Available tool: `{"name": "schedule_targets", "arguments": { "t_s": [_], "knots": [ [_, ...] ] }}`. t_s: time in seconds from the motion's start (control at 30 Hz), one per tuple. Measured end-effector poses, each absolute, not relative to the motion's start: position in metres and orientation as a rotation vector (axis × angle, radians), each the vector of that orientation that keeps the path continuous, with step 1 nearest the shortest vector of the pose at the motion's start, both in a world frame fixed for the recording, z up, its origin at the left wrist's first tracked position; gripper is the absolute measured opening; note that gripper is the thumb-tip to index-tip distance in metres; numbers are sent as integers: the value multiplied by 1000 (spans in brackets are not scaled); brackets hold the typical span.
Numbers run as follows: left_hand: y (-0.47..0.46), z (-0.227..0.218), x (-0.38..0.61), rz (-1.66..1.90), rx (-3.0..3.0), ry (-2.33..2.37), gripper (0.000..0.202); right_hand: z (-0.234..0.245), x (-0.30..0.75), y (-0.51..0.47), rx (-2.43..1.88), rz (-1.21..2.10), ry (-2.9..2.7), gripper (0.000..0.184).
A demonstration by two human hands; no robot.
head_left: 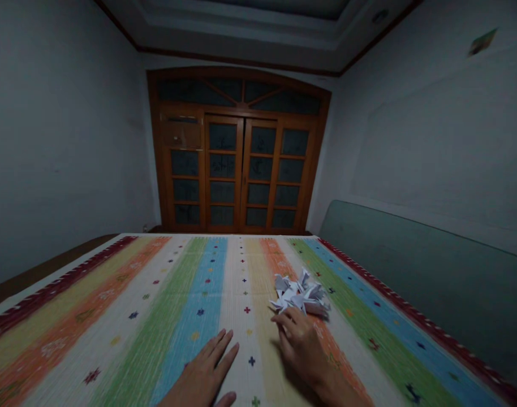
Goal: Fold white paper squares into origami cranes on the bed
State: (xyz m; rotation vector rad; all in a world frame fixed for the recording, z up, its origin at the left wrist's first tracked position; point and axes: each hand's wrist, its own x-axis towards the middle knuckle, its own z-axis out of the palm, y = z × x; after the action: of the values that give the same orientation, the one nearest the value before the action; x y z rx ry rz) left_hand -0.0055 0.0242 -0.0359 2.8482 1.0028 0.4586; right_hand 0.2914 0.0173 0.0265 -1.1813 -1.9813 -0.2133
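A small heap of white folded-paper pieces, with pointed tips like origami cranes, lies on the striped tablecloth right of the middle. Just at the near side of this heap is my right hand. Its fingers are curled and pinched together, and whatever they hold, if anything, is hidden. Lower and to the left, my left hand rests palm down on the cloth, fingers stretched out, with nothing in it. A wide gap of bare cloth separates it from the paper.
The cloth covers a long table reaching toward wooden glass-paned doors at the far end. A pale green board leans against the wall along the right side. Brown wood edging shows at the table's left side.
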Motion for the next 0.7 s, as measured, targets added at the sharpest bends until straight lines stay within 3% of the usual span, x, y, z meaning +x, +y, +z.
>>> {"name": "schedule_targets", "arguments": {
  "t_s": [0.37, 0.53, 0.7],
  "knots": [
    [23, -27, 0, 970, 2883, 785, 27, 5, 326, 48, -1502, -530, -1777, 36],
    [8, -6, -2, 1106, 2732, 865, 28, -1, 330, 50, -1464, -496, -1746, 47],
    [1, 3, -4, 1240, 2670, 922, 28, 0, 333, 53, -1391, -441, -1717, 44]
  ]
}}
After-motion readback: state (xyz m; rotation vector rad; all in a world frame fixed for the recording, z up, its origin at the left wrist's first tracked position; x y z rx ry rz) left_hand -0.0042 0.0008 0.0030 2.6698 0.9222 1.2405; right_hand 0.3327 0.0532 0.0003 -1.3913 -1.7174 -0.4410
